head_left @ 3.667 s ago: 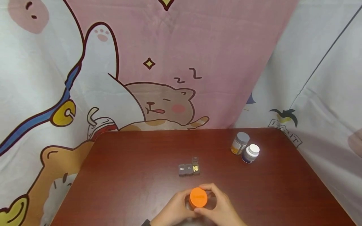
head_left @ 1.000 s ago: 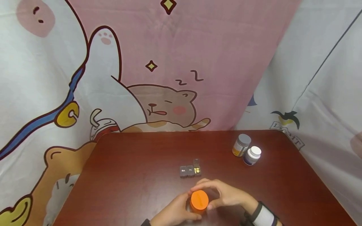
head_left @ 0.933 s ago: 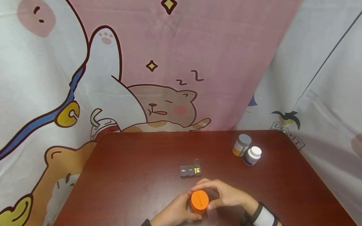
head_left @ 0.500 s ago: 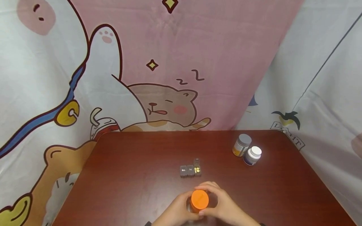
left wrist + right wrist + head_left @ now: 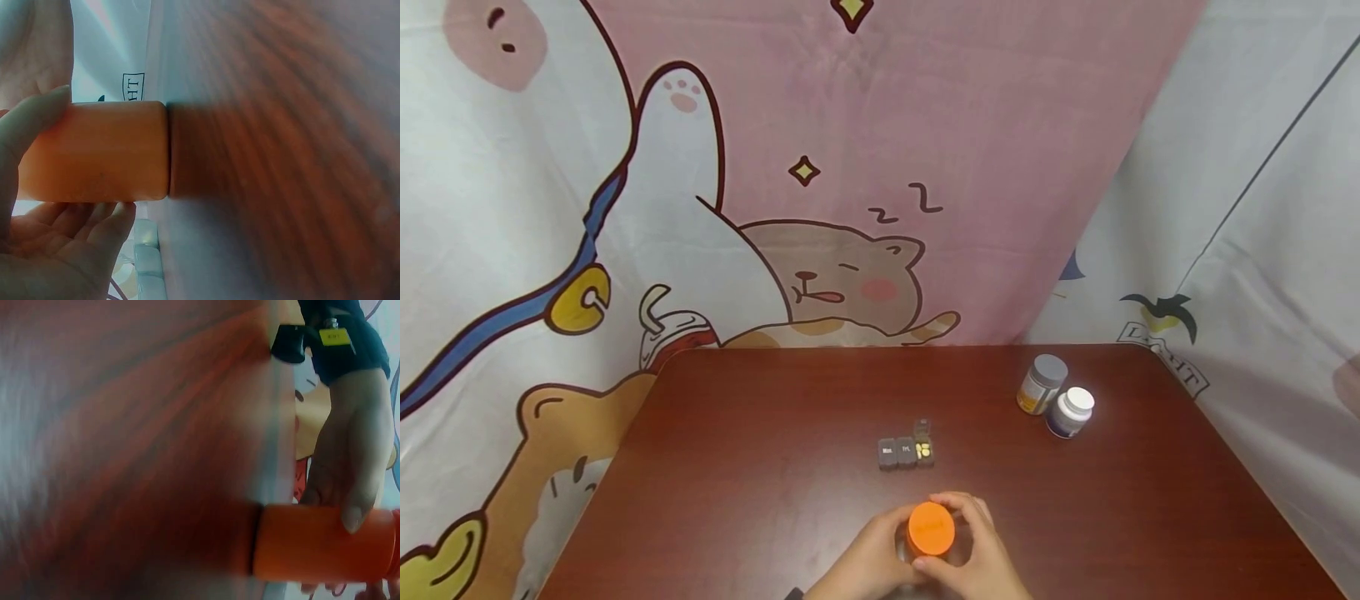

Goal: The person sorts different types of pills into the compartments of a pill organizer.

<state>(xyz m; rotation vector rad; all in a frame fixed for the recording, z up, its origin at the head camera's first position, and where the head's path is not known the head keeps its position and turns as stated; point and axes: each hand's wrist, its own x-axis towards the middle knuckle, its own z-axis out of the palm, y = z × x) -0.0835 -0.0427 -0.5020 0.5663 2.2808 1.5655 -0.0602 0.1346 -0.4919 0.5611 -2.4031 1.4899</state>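
Observation:
An orange pill bottle stands upright on the table near its front, capped in orange. My left hand grips its body from the left; in the right wrist view its thumb lies along the bottle. My right hand curls round the cap from the right, thumb in front and fingers behind. The left wrist view shows the bottle's base at the table surface. Beyond the hands lies a small dark pill organizer, its right compartment's lid up and yellow pills inside.
Toward the back right of the reddish-brown table stand a grey-lidded bottle and a white-capped bottle, close together. A cartoon-printed cloth hangs behind the table's back edge and at its sides.
About a second ago my right hand reached in from the right, wristband showing. It has since swung round the cap, and the cap's raised mark has turned. Bottle and left hand stay nearly in place.

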